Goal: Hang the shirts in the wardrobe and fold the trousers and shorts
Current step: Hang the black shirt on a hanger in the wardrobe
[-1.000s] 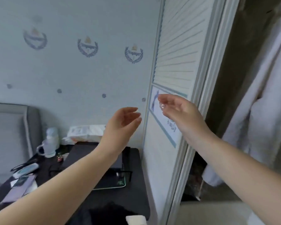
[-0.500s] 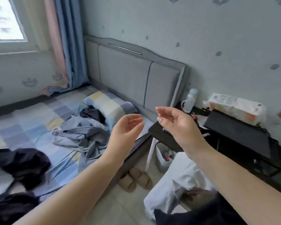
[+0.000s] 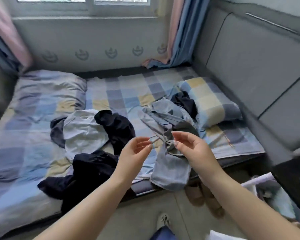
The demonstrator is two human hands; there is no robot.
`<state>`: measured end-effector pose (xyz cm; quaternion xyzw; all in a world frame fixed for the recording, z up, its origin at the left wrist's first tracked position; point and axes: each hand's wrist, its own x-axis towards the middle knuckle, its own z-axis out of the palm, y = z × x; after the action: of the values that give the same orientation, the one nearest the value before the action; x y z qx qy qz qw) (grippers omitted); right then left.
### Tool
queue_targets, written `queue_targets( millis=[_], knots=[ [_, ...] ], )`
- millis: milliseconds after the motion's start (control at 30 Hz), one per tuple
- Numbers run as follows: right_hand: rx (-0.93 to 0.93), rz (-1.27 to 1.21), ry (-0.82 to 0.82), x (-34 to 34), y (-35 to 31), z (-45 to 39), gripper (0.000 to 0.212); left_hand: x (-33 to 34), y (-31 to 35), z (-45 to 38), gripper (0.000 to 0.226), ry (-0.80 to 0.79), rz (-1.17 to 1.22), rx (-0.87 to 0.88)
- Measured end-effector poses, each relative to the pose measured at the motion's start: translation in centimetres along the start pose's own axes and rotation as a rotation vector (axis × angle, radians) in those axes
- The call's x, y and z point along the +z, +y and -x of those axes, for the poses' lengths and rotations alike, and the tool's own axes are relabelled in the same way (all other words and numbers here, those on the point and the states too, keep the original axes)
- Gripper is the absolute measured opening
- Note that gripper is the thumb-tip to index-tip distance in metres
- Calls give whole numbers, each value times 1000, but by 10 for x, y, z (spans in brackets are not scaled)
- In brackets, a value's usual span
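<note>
Over the near edge of the bed [image 3: 42, 203], both hands are hovering with nothing in them: the left hand [image 3: 133, 155] is loosely cupped, palm turned inward, and the right hand [image 3: 192, 149] is half open with its fingers pointing toward the left one. Neither is touching cloth.

Just beyond the hands, toward 12 o'clock, the grey-blue trousers [image 3: 170, 163] are lying crumpled, one leg drooping over the mattress edge toward the floor. At 10 o'clock a pale shirt [image 3: 83, 130] is lying tangled with a black garment [image 3: 118, 127]; at 8 o'clock a dark heap [image 3: 87, 172] is sitting at the bed's near edge; at 1 o'clock another dark piece [image 3: 185, 101] is resting against the checked pillow [image 3: 213, 103].

Likely trouble: the hanging trouser leg is probably pulling on the rest, so a careless tug could send the whole garment sliding to the floor, onto the slippers [image 3: 204, 200] below. The pale shirt and black garment are overlapping, so lifting one may drag the other along.

Open mattress is lying toward 11 o'clock, between the clothes and the far pillow [image 3: 47, 90], which looks like good folding room. Toward 3 o'clock the headboard [image 3: 260, 63] and a dark table corner [image 3: 294, 172] are crowding the right arm's swing.
</note>
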<state>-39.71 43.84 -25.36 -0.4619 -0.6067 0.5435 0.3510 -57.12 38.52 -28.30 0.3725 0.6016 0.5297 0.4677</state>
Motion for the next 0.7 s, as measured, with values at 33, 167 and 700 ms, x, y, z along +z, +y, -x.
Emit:
queue_targets(
  millis=[33,167,700],
  knots=[
    [17,9,-34,7,6,-17,24,-9,-8,-12,16,38,-14,-22],
    [116,26,-157,28,42,-93,23,-36,-42,-60,15,214,-46,-157],
    [383,291,-604,211,166,-233,20,-181,-171,-90,14,650,-32,-609]
  ],
)
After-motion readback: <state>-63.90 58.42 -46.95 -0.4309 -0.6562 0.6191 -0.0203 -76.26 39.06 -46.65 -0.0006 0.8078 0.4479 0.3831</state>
